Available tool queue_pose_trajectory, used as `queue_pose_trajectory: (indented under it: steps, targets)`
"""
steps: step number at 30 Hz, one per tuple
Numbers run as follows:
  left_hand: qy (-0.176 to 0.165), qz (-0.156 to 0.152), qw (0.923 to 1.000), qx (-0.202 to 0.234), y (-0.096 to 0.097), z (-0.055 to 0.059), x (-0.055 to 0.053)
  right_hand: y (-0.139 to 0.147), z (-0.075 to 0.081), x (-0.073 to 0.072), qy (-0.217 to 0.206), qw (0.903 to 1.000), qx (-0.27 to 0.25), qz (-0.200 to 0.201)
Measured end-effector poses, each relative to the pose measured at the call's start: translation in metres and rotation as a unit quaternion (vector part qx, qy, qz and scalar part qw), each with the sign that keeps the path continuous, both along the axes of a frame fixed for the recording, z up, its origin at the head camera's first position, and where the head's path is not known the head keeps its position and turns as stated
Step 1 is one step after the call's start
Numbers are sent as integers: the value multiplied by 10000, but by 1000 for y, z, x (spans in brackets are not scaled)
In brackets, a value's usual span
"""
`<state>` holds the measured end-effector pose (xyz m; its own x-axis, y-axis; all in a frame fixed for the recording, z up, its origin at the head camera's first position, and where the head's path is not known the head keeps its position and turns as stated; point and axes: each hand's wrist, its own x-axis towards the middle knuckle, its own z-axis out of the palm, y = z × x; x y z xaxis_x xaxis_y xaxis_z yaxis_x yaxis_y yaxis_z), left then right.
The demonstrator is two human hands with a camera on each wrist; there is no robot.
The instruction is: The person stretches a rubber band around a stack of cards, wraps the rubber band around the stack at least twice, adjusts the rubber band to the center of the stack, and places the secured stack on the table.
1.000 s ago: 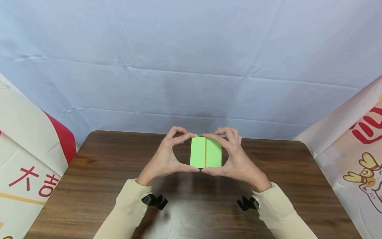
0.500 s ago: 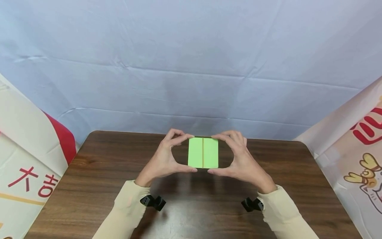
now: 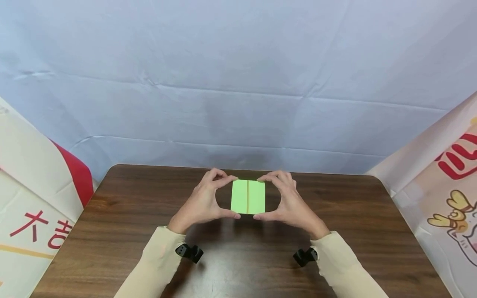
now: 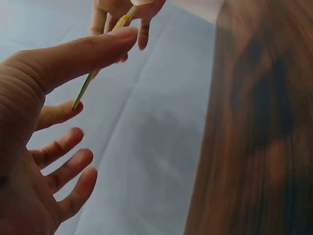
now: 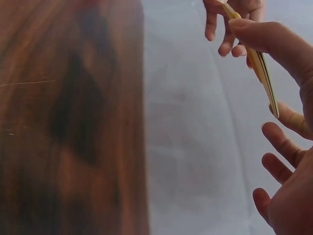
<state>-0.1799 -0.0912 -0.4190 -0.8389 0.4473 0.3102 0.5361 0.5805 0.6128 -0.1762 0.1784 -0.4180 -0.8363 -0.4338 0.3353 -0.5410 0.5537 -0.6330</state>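
Note:
A thin, square, light-green stack of paper (image 3: 238,196) is held up over the table, a tan elastic band (image 3: 247,198) running down its middle. My left hand (image 3: 203,202) pinches its left side between thumb and index finger, at the near and far edges. On the right side my right hand (image 3: 292,203) pinches it the same way. Seen edge-on in the left wrist view, the stack (image 4: 83,91) lies between thumb and index fingertip, the other fingers spread apart from it. The right wrist view shows layers along the stack's edge (image 5: 268,85).
Below the hands is a dark wooden table (image 3: 130,223). A pale cloth (image 3: 238,82) hangs behind it, with printed cloths on the left (image 3: 33,198) and right (image 3: 447,198). Small black cameras sit at the left wrist (image 3: 190,251) and right wrist (image 3: 305,256).
Both hands and the green stack have shifted slightly left and lower in the head view. My right fingers have slid outward along the stack toward its right corners.

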Motion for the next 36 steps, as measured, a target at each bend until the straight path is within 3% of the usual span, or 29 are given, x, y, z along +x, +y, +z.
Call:
queue_pose_trajectory:
  steps: [6, 10, 13, 19, 23, 30, 36]
  targets:
    - [-111, 99, 9968, -788, 1, -15, -7, -4, -24, -8, -485, 9987, 149, -103]
    - [-168, 113, 9943, -1049, 1, -25, -14, -6, -36, -13, -812, 9962, 252, -168]
    - [-285, 105, 9947, -982, 1, -32, -20, -6, -44, -19, -1003, 9945, 257, -155]
    - [-913, 81, 9947, -463, -1, -49, -32, -5, -59, -27, -1363, 9902, 285, -138]
    - [-1113, 169, 9925, -480, -1, -60, -38, -4, -66, -32, -1205, 9914, 488, -172]
    - [-1158, 386, 9882, -924, 1, -71, -45, -3, -78, -43, -824, 9916, 972, -207]
    - [-1181, 505, 9831, -1302, 4, -79, -48, -3, -89, -49, -928, 9865, 1329, -234]
